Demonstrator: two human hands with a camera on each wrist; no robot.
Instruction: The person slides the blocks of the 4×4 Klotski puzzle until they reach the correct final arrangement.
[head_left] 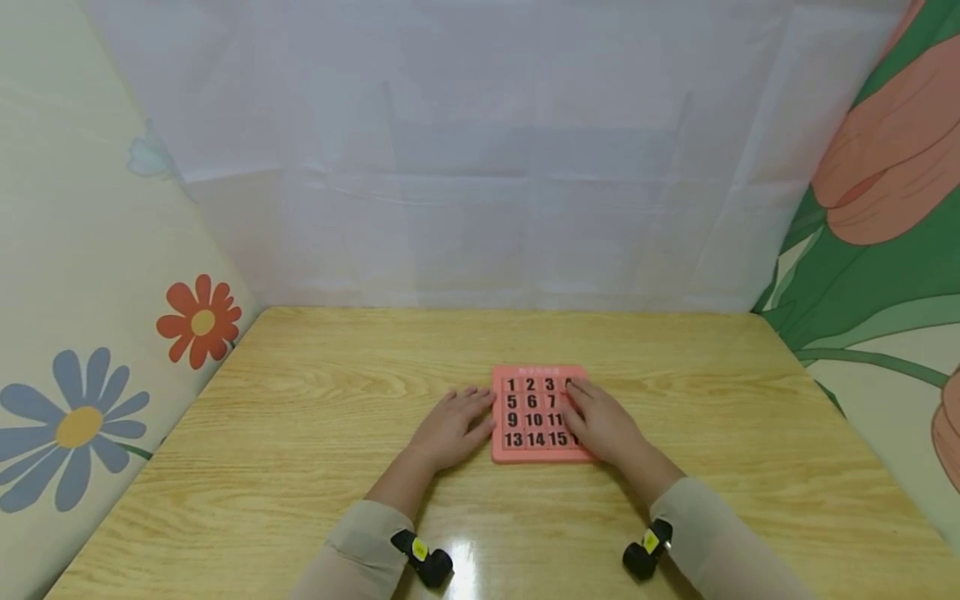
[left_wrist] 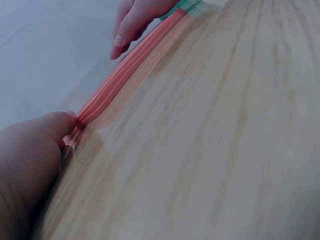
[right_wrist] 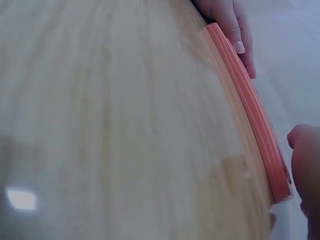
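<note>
A pink sliding number puzzle (head_left: 534, 455) lies flat on the table, its black numerals in rows facing me. My left hand (head_left: 452, 429) rests at its left edge, thumb and fingertips touching the side. Over the right-hand column lies my right hand (head_left: 604, 423), hiding several of the tiles there; its fingers look relaxed. In the left wrist view, the thumb of the left hand (left_wrist: 37, 155) meets the near corner of the pink frame (left_wrist: 127, 65). Seen from the right wrist, the right hand (right_wrist: 307, 170) is just above the frame's edge (right_wrist: 250, 107).
The wood-grain table (head_left: 315, 367) extends around the puzzle. A white cloth (head_left: 525, 167) hangs behind it. Flower-printed panels stand at the left (head_left: 75, 250) and right (head_left: 885, 275). Each wrist wears a black camera on a strap over a light sleeve.
</note>
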